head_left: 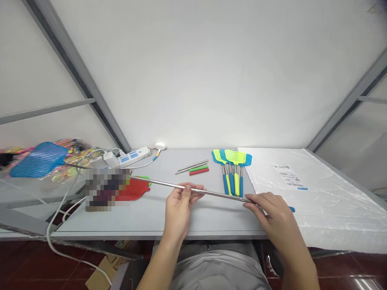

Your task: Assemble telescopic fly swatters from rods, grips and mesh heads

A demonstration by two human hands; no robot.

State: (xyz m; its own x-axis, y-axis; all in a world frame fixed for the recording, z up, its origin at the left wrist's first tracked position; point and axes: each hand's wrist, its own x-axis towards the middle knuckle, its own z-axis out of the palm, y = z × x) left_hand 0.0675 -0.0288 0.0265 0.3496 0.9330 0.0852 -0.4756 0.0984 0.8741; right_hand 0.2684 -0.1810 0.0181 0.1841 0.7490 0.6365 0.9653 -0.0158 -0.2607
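Note:
A long telescopic fly swatter (157, 182) stretches across my view, its metal rod pulled out. The swatter's blue slotted head is far to the left, beyond the table edge, and a blue handle tip shows past my right hand. Thumb and fingers of my left hand (179, 205) are closed around the middle of the rod. My right hand (272, 211) grips the rod nearer the handle, and its fingers hide most of that end. Behind the rod lie several short fly swatters (232, 175) with yellow-green and blue heads, side by side.
Thin metal rods (192, 166) lie by a green tube (198, 168) and a red tube (198, 172). Left are a red flat piece (133, 189), a blurred-out object (104, 189) and a power strip (133, 156) with cables. White packaging (281, 201) covers the table's right side.

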